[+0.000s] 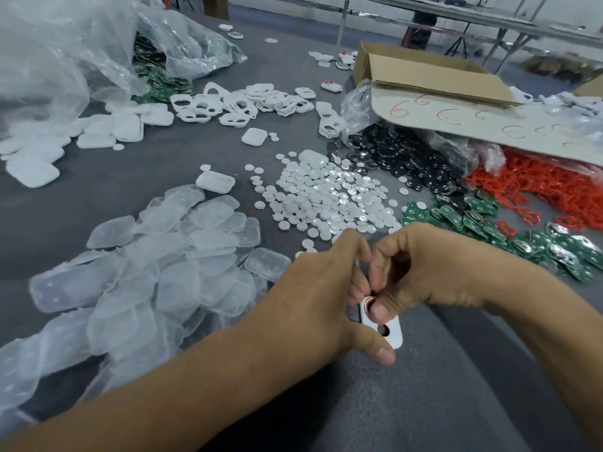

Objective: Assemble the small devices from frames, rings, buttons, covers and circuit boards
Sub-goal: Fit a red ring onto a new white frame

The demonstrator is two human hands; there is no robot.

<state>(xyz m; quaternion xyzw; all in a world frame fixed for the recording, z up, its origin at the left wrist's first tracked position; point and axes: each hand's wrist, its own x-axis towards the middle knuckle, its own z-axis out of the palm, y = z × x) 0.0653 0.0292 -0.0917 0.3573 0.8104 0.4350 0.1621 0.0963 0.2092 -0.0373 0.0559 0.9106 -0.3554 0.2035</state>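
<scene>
left hand (313, 295) and right hand (430, 265) together, clamped on white frame (396, 340) with red ring (367, 300)

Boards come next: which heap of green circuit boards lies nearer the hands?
The loose heap by the right hand, beside the red rings; the other heap sits far back in the clear bag.

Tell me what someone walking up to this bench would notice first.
Probably the two hands low in the middle: the left hand and the right hand together pinch a white frame. Around them the grey table is heaped with parts: translucent covers on the left, white buttons in the centre, and bright red rings far right, behind green circuit boards.
</scene>
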